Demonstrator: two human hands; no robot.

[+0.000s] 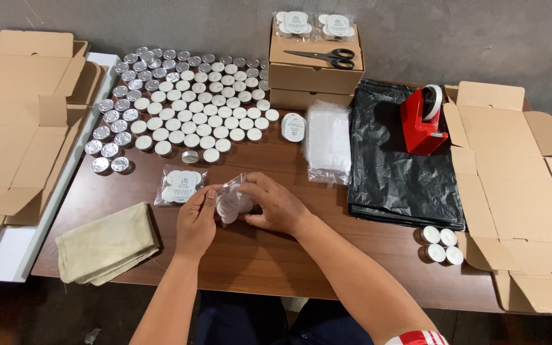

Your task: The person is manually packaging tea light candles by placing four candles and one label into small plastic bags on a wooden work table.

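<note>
**Clear bag, candles going in**

Plastic crinkles between my hands: the left hand (pixel 196 220) pinches one side of a small clear bag (pixel 232 201) and the right hand (pixel 275 206) cups the other, both grasping it just above the table (pixel 257 255), near its front edge. A few white tealights seem to sit inside already (I can't count them through the film). I judge this to be the filling or closing step. A finished packet (pixel 180 185) lies just beside my left hand, with a folded cloth (pixel 107 246) below it. Loose tealights (pixel 186 105) stand in rows further back, and a stack of empty bags (pixel 327 142) lies to the right. Next, I'd say, the bag's mouth needs holding steady and flat so that nothing slips out.
</note>
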